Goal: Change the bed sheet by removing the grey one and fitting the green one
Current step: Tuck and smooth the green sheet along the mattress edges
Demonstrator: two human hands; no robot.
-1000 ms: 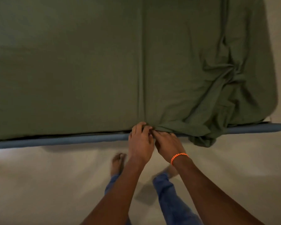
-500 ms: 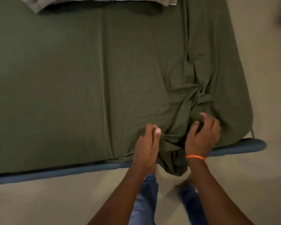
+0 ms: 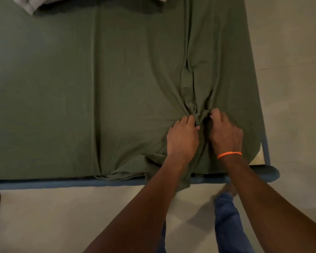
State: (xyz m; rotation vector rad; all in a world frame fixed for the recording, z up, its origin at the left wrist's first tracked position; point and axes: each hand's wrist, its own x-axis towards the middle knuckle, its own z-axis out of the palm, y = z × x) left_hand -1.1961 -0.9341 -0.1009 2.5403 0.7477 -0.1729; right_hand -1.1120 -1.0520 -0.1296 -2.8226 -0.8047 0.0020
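Green sheet (image 3: 128, 84) bunched between hands (image 3: 204, 136)

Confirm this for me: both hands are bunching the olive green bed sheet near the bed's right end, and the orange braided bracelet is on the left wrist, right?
Not quite. The head view shows the orange braided bracelet on the right wrist; the rest stands.

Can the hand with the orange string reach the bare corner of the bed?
Probably yes. The right hand pinches the green sheet near that uncovered corner, and nothing lies between.
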